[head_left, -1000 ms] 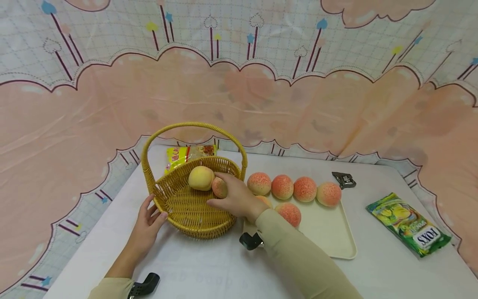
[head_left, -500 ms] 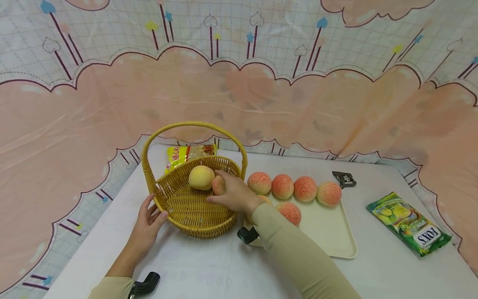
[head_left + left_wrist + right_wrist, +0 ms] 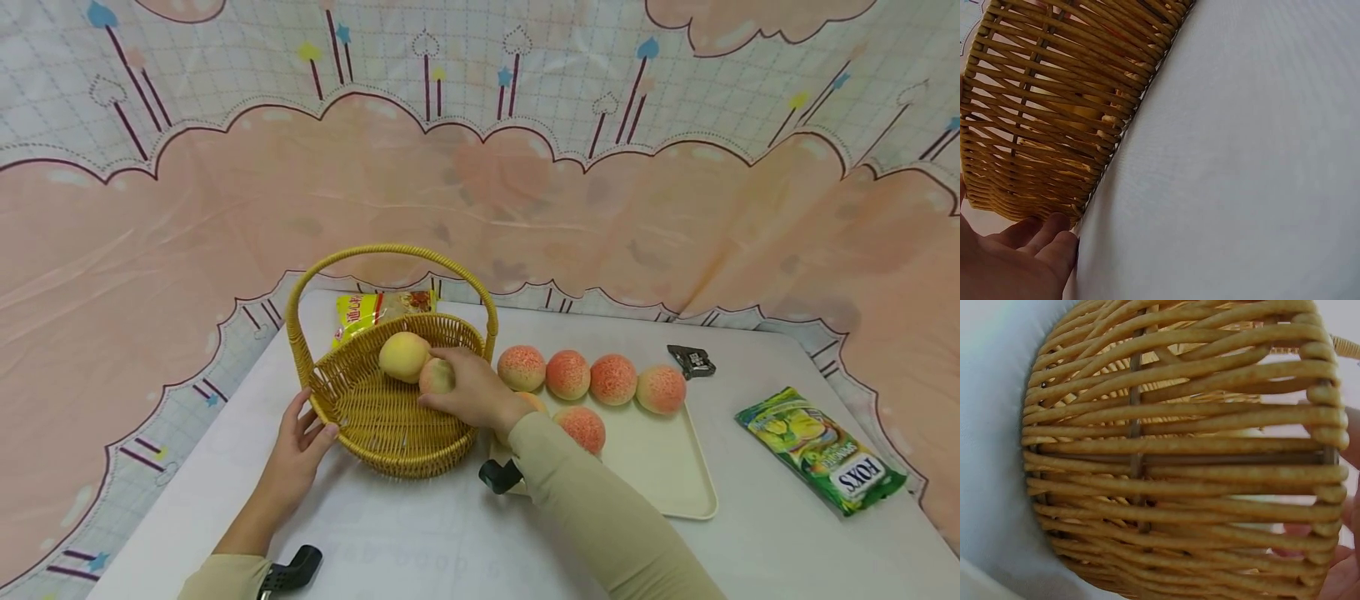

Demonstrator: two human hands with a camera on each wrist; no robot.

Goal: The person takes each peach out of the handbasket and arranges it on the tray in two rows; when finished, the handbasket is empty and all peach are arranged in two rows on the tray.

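A yellow wicker basket [image 3: 397, 429] with a tall arched handle stands left of centre. My left hand [image 3: 300, 454] holds its left rim, thumb on the edge and fingers against the outer wall; the left wrist view shows those fingers [image 3: 1050, 244] low against the weave. Inside the basket, my right hand [image 3: 480, 387] grips a peach [image 3: 435, 377], its pale greenish side showing. A yellowish peach [image 3: 403, 357] sits right behind it, touching or nearly so. In the right wrist view, the basket wall [image 3: 1179, 462] hides most of the right hand and the peach.
A cream tray [image 3: 660, 467] on the right bears several red peaches [image 3: 580, 428], some partly hidden by the right arm. A yellow snack packet [image 3: 360, 312] lies behind the basket. Farther right are a small black packet [image 3: 692, 361] and a green Fox's bag [image 3: 821, 450].
The peach in my right hand has turned from its reddish side to a paler one and shows more between the fingers. My left hand and the basket have stayed put.
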